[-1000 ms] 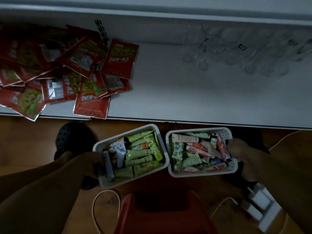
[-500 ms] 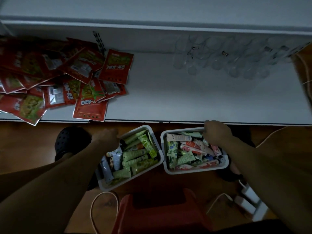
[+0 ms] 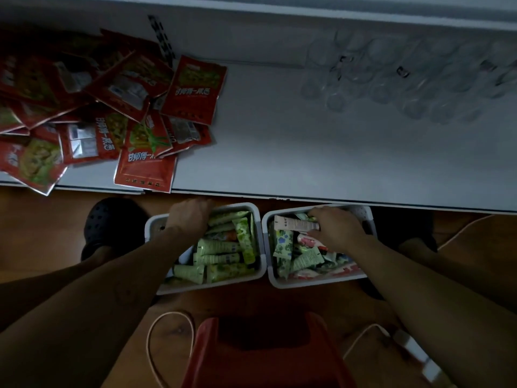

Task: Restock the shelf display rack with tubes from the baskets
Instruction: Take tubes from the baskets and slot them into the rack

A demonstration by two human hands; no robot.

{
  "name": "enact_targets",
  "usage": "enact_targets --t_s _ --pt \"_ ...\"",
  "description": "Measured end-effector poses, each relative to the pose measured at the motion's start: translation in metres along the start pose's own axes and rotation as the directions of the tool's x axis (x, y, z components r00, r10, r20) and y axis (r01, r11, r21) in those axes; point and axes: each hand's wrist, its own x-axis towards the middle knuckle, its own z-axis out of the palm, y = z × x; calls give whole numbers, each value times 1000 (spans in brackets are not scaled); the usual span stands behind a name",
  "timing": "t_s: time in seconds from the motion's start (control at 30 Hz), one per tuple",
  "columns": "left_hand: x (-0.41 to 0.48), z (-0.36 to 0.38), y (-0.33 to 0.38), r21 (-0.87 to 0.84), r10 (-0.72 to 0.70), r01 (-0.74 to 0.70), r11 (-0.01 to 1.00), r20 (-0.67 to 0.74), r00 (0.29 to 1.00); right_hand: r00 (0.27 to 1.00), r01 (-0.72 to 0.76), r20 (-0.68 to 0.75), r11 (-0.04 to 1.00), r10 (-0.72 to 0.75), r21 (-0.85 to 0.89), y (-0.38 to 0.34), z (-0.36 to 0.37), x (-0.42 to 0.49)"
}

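Both baskets stood on the floor just below the shelf's front edge. The left hand reached into the left basket, fingers curled out of sight; what it held could not be told. The right hand lay over a pale tube in the right basket; closure unconfirmed. Recommended: grip one tube per hand by its body, lift clear, then carry to the clear rack at the shelf's back.

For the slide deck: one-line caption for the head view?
Left hand and right hand reach into two white plastic baskets of tubes below a white shelf.
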Motion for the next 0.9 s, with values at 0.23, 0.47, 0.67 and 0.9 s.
enact_targets --t_s 0.23,0.47,0.67,0.9 --pt "1 -4 5 23 -21 22 1000 -39 999 999 -31 -35 999 30 -15 -1 1 -2" --pt "0 -32 25 41 35 -32 999 -72 997 998 -33 -49 998 36 50 -3 -11 -14" --pt "-6 -60 68 -30 253 -262 965 -166 953 995 -62 -67 994 68 86 1 -31 -27" --pt "-23 -88 42 -17 309 -309 951 -34 951 986 107 -131 993 -99 55 -32 -49 -23"
